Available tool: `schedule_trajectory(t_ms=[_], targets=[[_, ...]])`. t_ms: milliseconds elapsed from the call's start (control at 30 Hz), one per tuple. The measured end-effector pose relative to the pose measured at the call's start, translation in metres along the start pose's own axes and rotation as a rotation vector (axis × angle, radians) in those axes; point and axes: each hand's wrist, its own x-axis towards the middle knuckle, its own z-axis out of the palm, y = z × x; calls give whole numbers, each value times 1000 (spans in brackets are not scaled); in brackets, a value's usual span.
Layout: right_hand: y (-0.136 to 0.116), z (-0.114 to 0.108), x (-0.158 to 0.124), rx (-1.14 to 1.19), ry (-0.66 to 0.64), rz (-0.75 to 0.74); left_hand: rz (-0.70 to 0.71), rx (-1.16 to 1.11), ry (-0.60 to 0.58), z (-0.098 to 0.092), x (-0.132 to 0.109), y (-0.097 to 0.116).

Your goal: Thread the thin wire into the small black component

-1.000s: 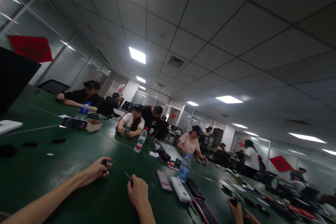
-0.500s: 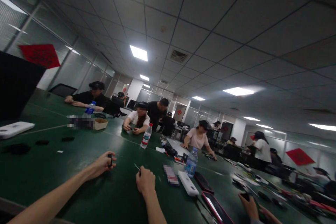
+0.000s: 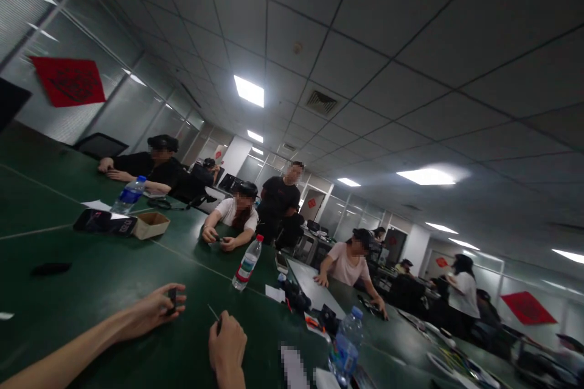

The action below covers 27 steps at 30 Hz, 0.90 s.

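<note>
My left hand [image 3: 148, 314] is over the green table, its fingers closed around a small black block-like piece [image 3: 171, 302] whose exact kind I cannot make out. To its right, my right hand [image 3: 228, 340] grips a thin screwdriver-like tool [image 3: 213, 312]. Its slim metal shaft points up and left towards the left hand, and most of its dark handle is hidden in the fist. A gap separates the tool's tip from the black piece. Beyond the right hand stands a clear bottle with a red cap [image 3: 247, 263].
A blue-capped water bottle [image 3: 347, 343] stands at the near right. On the left are another bottle [image 3: 129, 194], a small cardboard box [image 3: 152, 225] and a dark flat box [image 3: 104, 222]. A black piece [image 3: 51, 268] lies nearer. Co-workers sit across the green table [image 3: 114, 273].
The view has tilted and shifted, so both hands appear lower and further left. Both keep their grip. A person standing behind the table has straightened up from a bent posture.
</note>
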Motion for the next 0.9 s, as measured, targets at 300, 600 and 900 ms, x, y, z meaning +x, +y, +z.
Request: schedule_trajectory(t_ms=[300, 600, 900], targets=[[-2, 44, 85, 25, -20, -109, -39, -21, -113, -13, 84, 28], [4, 77, 174, 89, -120, -171, 64, 167, -96, -13, 196, 39], [27, 101, 210, 26, -176, -137, 75, 465, -275, -8, 243, 39]])
